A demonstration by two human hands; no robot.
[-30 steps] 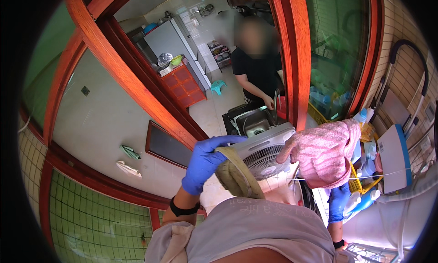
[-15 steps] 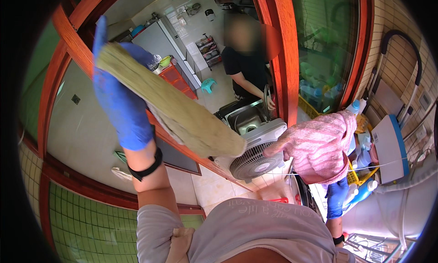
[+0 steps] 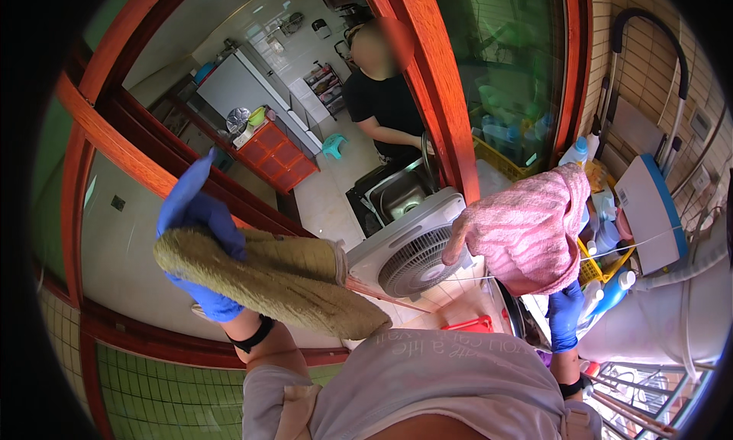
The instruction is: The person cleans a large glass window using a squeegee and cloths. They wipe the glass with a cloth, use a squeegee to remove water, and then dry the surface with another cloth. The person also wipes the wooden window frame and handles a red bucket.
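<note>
My left hand (image 3: 202, 222), in a blue rubber glove, is shut on an olive-green towel (image 3: 279, 291). One finger sticks up while the others curl over the cloth. The towel sags in a fold from the hand toward my chest. On the right side, my gloved right hand (image 3: 564, 322) is at the near edge of a pink ribbed towel (image 3: 527, 230), closed on it. Its fingertips are partly hidden under the pink cloth. A thin line passes behind that towel.
A white box fan (image 3: 416, 261) stands ahead, by a metal sink (image 3: 405, 196). A person in black (image 3: 385, 104) stands beyond the red wooden frame (image 3: 431, 81). To the right are bottles (image 3: 615, 291), a yellow basket (image 3: 592, 268) and a large pale tank (image 3: 660, 303).
My left hand has come down and nearer to me, and the olive towel now hangs folded instead of stretched out. My right hand stays at the pink towel. The view has turned slightly.
</note>
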